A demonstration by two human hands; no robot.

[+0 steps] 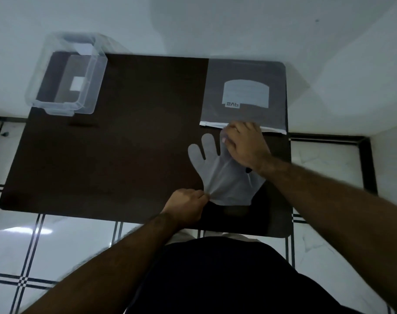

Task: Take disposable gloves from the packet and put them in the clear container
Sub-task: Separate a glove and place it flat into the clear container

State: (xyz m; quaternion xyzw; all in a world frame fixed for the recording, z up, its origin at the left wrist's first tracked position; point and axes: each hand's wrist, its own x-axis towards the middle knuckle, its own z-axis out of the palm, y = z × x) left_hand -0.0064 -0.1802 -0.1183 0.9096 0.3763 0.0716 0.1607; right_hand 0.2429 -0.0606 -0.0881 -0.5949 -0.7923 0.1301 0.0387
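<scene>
A dark, matte counter [125, 143] with rounded corners carries everything. At its far left corner sits the clear container [67, 73], a rigid plastic box with a white label; whether anything lies in it I cannot tell. At the far right lies the flat, translucent packet [245, 91]. Just near of it a thin, filmy glove [224, 177] is stretched between the hands. The right hand [245, 146] presses on its finger end by the packet's mouth, grip curled; the left hand [186, 202] pinches its cuff edge, grip pressed together.
</scene>
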